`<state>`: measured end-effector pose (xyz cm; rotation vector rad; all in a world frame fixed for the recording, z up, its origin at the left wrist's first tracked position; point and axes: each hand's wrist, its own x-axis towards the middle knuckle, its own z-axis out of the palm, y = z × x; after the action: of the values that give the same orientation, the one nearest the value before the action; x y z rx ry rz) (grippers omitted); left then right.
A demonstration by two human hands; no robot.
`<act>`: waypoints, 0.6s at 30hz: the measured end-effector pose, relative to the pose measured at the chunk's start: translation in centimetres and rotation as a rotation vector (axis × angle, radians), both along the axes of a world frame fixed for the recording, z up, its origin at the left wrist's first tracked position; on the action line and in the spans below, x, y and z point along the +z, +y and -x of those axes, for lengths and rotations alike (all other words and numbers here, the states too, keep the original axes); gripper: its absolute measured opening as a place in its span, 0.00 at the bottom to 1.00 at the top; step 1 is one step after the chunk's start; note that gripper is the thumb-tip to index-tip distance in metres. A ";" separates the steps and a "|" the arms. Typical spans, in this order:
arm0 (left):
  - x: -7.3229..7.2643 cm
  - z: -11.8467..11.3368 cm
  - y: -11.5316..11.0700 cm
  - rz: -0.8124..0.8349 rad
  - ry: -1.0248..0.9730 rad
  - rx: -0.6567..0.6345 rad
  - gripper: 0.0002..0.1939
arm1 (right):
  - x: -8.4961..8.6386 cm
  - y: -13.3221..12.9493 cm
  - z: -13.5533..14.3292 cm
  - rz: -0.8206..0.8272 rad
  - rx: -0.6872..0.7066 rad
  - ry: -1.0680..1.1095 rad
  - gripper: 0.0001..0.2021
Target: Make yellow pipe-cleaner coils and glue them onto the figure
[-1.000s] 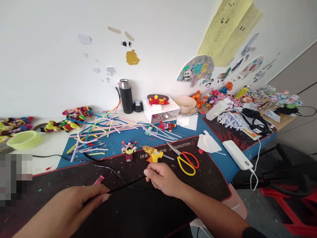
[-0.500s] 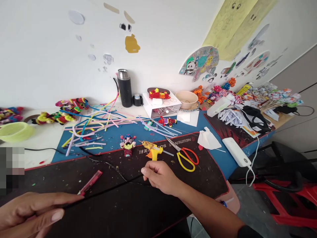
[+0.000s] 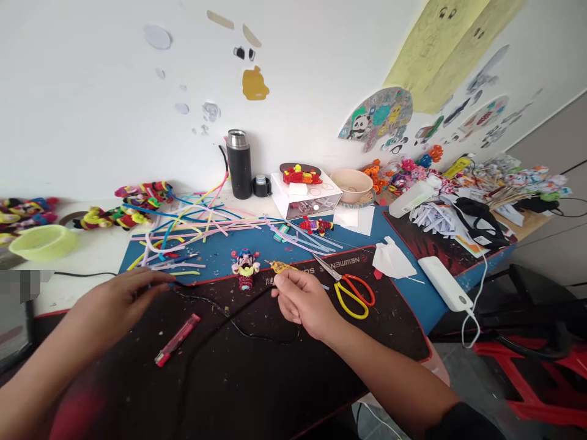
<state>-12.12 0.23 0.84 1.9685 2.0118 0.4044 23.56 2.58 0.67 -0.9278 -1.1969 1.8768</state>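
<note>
My right hand [image 3: 305, 302] is closed around one end of a black pipe cleaner [image 3: 208, 336], which hangs down in a blurred curve over the dark mat. It covers most of the yellow glue gun [image 3: 279, 266]. My left hand [image 3: 123, 305] reaches over the mat's back left edge, fingers bent near the blue mat's cut strips; what its fingertips touch is too small to tell. A small figure [image 3: 245, 269] with a blue and red hat stands between the hands. Below my left hand lies a red lighter-like tool [image 3: 178, 340].
Scissors [image 3: 351, 293] with red and yellow handles lie right of my right hand. Colored strips [image 3: 183, 232] spread behind the mat. A black thermos [image 3: 239, 165], a white box [image 3: 305, 198] and a bowl [image 3: 352, 185] stand by the wall. A white power bank [image 3: 444, 283] lies rightward.
My left hand has let go of the black pipe cleaner and moved up and right to the back of the mat. The pipe cleaner's free end has dropped. The view has shifted slightly.
</note>
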 end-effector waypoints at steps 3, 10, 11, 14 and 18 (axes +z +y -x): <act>-0.3 -1.4 1.0 0.014 0.048 -0.047 0.28 | 0.9 1.2 0.7 0.014 -0.104 0.059 0.29; -2.5 -0.7 2.1 0.100 0.085 -0.189 0.23 | 2.3 6.7 4.5 0.022 -0.194 0.216 0.20; -2.6 -0.8 2.3 0.097 0.087 -0.192 0.22 | 2.4 7.6 5.3 0.019 -0.190 0.225 0.20; -2.7 -1.2 2.5 0.064 0.107 -0.191 0.22 | 2.5 9.4 6.7 0.035 -0.185 0.197 0.19; -2.4 -1.1 1.9 0.021 0.119 -0.152 0.21 | 2.4 8.3 5.7 -0.023 -0.209 0.078 0.23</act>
<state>-11.05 2.08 -1.56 2.1610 1.9082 0.2353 17.89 10.87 3.03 -0.9207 -1.0317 1.7136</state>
